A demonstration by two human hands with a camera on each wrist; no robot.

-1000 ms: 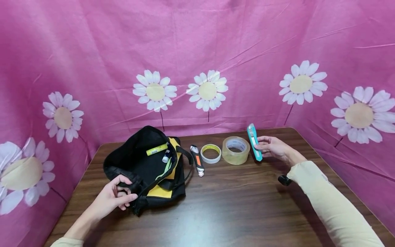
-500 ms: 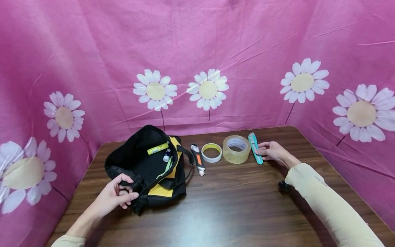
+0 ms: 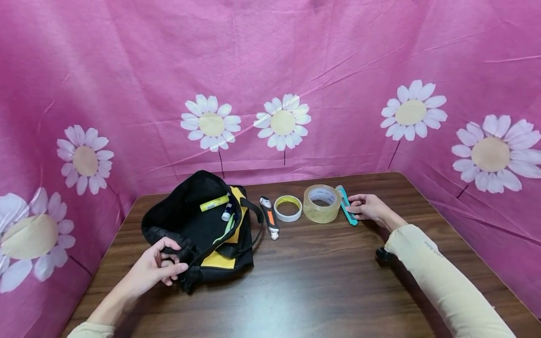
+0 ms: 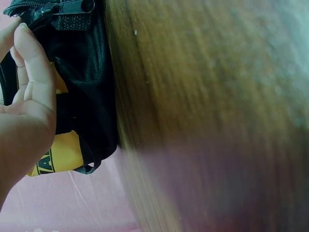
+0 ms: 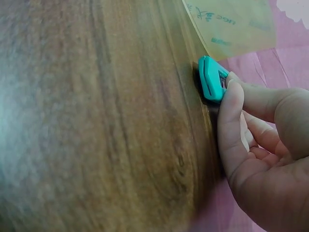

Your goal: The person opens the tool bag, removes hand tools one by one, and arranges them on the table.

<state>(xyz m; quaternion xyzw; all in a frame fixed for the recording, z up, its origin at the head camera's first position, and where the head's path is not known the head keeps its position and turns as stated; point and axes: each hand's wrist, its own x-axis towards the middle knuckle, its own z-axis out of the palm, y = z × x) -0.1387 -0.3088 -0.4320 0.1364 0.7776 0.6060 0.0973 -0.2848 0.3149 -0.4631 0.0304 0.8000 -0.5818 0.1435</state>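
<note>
At the left of the table, my left hand [image 3: 158,267] pinches the rim of a black and yellow zippered bag [image 3: 218,261], keeping its mouth spread. Inside the bag lie a yellow packet [image 3: 214,203], a dark tube with a white cap [image 3: 227,212] and a green strip. On the right, my right hand [image 3: 372,210] pinches a teal box cutter [image 3: 349,213], tilted on its edge on the table. The right wrist view shows the thumb and a finger on the teal box cutter [image 5: 211,79]. Just left of it stands a roll of clear packing tape [image 3: 322,212].
Between bag and clear tape lie a grey and orange utility knife [image 3: 270,218] and a small roll of white tape [image 3: 289,217]. The wooden table [image 3: 304,291] ends at a pink flowered cloth [image 3: 253,56] behind and at both sides.
My right hand has lowered the teal box cutter to the table beside the clear tape and turned it onto its edge. The left hand still holds the bag's rim.
</note>
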